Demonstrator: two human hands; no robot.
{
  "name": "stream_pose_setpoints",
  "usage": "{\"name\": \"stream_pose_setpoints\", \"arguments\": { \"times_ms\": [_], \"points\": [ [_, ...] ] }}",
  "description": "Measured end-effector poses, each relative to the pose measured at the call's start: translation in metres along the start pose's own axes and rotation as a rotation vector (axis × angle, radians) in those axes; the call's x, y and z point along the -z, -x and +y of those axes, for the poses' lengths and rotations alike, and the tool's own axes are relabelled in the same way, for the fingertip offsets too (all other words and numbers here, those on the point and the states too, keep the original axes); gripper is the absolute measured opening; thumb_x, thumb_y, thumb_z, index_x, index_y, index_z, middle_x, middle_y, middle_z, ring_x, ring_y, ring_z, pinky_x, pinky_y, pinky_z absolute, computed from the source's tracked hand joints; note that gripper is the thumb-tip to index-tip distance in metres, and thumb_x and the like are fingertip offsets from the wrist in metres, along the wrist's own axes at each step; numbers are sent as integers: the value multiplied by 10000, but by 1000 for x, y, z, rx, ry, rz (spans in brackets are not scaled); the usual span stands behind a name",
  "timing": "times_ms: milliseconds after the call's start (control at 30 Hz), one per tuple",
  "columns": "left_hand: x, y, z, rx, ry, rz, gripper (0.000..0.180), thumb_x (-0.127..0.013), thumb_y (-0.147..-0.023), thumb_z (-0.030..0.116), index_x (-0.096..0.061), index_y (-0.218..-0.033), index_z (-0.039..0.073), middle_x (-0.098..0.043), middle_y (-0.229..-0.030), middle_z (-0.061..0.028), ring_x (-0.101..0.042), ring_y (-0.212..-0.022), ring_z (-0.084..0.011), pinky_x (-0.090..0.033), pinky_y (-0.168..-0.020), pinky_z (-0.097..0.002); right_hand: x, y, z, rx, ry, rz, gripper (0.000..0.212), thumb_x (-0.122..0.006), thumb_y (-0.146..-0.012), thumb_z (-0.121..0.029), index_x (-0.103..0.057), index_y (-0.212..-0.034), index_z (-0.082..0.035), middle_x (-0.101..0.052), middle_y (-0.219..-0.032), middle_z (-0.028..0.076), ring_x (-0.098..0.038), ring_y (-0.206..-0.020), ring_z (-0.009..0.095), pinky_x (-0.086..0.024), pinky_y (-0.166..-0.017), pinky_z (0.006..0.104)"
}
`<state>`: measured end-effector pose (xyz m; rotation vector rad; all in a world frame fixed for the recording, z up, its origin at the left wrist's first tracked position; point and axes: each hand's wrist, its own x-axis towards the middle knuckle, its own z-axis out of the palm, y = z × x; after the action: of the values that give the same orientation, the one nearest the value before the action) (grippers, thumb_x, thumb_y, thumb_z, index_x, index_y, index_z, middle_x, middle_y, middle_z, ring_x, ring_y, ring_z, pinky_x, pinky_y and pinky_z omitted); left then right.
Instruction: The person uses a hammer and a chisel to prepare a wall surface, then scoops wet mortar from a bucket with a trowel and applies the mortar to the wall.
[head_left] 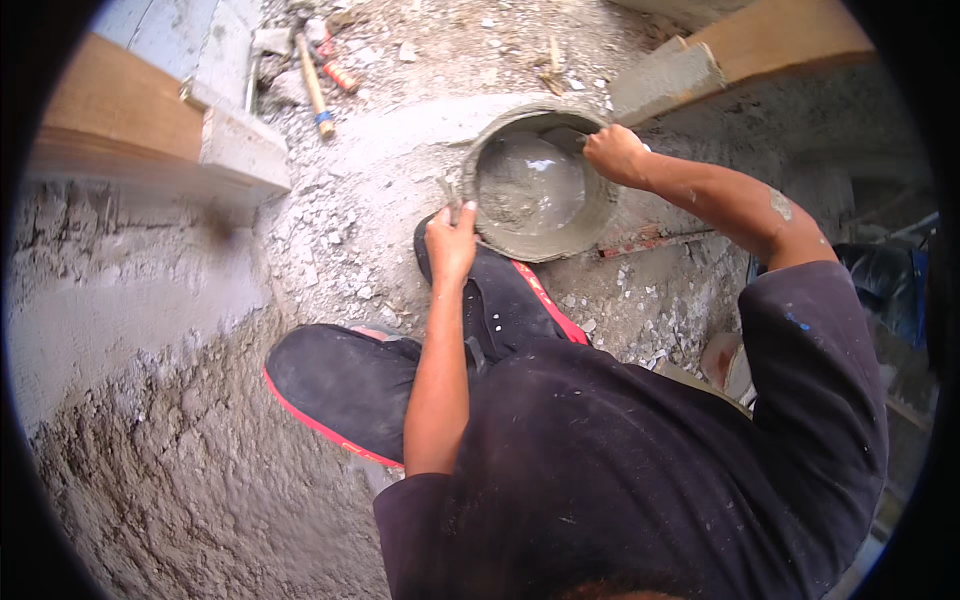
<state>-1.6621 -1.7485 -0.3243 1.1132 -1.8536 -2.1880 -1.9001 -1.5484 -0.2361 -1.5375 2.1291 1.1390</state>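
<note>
A round bucket (pixel 545 243) caked in grey stands on the rubble floor, just beyond my knees. Wet grey mortar (pixel 535 185) lies inside it, with a shiny watery patch on top. My left hand (pixel 452 243) is closed at the bucket's near left rim, its thumb up against the edge. At the far right rim my right hand (pixel 615 156) makes a fist, partly over the opening. A thin edge of something shows beside that fist inside the bucket, but what it grips is mostly hidden.
A wooden-handled tool (pixel 313 88) and a red tool (pixel 338 72) lie among rubble at far left. Wooden beams (pixel 115 100) with mortar-coated ends jut in from both sides. A rough plastered surface (pixel 180 480) fills the lower left. A reddish bar (pixel 655 242) lies right of the bucket.
</note>
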Motion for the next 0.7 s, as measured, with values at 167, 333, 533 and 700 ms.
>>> {"name": "stream_pose_setpoints", "arguments": {
  "times_ms": [167, 333, 533, 700],
  "points": [
    [6, -3, -10, -24, -11, 24, 336, -691, -915, 241, -676, -989, -87, -668, -816, -101, -620, -643, -120, -545, -516, -297, 4, 17, 15, 65, -380, -184, 247, -705, -754, -198, -719, -887, 9, -709, -902, 215, -702, -872, 387, -582, -755, 462],
    [2, 4, 7, -70, -81, 37, 255, -687, -910, 212, -703, -959, -38, -651, -645, -72, -630, -529, -128, -507, -494, -302, -23, 26, 4, 171, -512, -313, 320, -739, -789, -279, -710, -886, 25, -685, -854, 237, -678, -870, 412, -556, -783, 469],
    [1, -2, 9, -28, -86, 29, 246, -685, -911, 206, -719, -991, -24, -663, -670, -75, -635, -539, -133, -519, -514, -303, -1, 47, -7, 279, -870, -236, 344, -697, -837, -260, -645, -919, 70, -651, -830, 243, -652, -852, 392, -521, -782, 442],
    [-1, -3, 13, -13, -47, 20, 245, -689, -908, 194, -723, -1029, -16, -679, -701, -79, -627, -543, -123, -540, -525, -294, 5, 65, -36, 29, -1250, -413, 407, -695, -872, -224, -604, -1214, -22, -686, -936, 133, -651, -846, 231, -531, -766, 363]
  ]
}}
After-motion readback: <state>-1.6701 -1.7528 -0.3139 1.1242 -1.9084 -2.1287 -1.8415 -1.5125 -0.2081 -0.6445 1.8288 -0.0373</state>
